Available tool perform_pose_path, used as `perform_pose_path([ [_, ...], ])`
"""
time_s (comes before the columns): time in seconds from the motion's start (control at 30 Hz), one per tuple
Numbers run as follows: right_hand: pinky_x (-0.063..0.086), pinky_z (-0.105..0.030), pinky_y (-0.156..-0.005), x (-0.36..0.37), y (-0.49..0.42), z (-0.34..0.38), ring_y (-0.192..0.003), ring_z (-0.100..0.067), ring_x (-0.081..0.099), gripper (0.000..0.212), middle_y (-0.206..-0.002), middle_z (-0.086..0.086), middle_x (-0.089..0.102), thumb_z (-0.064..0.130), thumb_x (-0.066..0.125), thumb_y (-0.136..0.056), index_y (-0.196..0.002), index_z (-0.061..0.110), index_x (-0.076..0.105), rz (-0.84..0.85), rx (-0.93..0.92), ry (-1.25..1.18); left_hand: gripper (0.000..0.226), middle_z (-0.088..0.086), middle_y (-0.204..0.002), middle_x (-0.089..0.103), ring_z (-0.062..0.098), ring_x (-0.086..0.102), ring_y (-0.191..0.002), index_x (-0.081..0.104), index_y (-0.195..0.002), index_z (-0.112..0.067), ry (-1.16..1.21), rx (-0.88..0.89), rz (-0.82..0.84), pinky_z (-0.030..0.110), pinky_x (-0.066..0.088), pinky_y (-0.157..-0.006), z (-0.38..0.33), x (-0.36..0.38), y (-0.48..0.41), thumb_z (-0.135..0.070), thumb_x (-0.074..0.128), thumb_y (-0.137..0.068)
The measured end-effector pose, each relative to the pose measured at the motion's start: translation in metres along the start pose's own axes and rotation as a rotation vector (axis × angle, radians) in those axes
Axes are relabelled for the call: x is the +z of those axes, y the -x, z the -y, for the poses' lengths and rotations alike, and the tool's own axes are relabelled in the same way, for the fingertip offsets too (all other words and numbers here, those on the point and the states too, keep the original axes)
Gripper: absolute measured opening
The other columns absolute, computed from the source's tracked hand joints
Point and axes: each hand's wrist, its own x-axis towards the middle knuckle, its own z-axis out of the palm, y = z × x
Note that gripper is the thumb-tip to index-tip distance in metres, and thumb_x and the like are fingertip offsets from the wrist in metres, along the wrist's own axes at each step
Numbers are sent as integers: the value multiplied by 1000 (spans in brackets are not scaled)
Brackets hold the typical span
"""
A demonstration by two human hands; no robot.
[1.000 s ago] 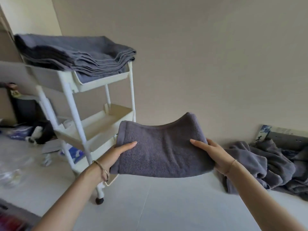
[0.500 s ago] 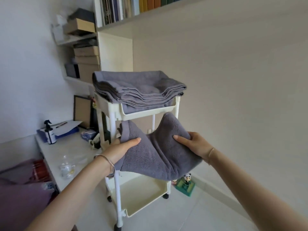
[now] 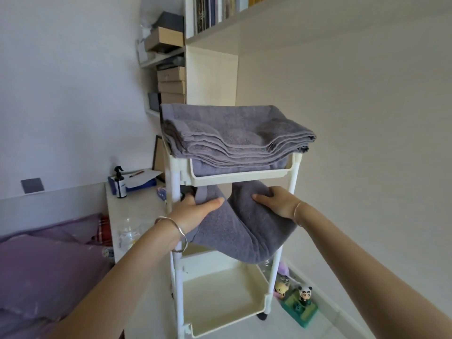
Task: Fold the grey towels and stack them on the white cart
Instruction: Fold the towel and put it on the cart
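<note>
A purple bed [image 3: 41,272] is on the far left. Next to it is a pale surface [image 3: 137,211] with a black spray bottle [image 3: 119,182] standing on it. The left hand [image 3: 195,211] grips the left end of a folded grey towel [image 3: 247,231], thumb on top. The towel runs left to right and sags in the middle, just under the top tray of the white cart [image 3: 239,176]. A stack of grey towels [image 3: 232,134] lies flat on that tray. The right hand [image 3: 278,201] grips the towel's right end. A panda toy [image 3: 304,293] sits on the floor.
</note>
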Motion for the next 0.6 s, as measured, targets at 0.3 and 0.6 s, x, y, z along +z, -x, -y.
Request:
perform_pose_path([
  [0.3,37,-32,-89,13,-36,10,-112,-32,54,38,-122,-13,61,37,47,-97,-118,7,59,-190,-69,59,52,7,-126,58,27,52,-118,48,-128,-8,-57,126,-189,37,41,-101,4,23,-31,-33,64,-86],
  [0.6,37,-34,-88,29,-55,-2,-113,-33,54,38,-122,-15,60,34,46,-96,-118,4,55,-176,6,62,72,13,-141,43,34,44,-126,20,-145,-10,23,5,-332,43,34,-107,21,32,-36,-24,61,-88],
])
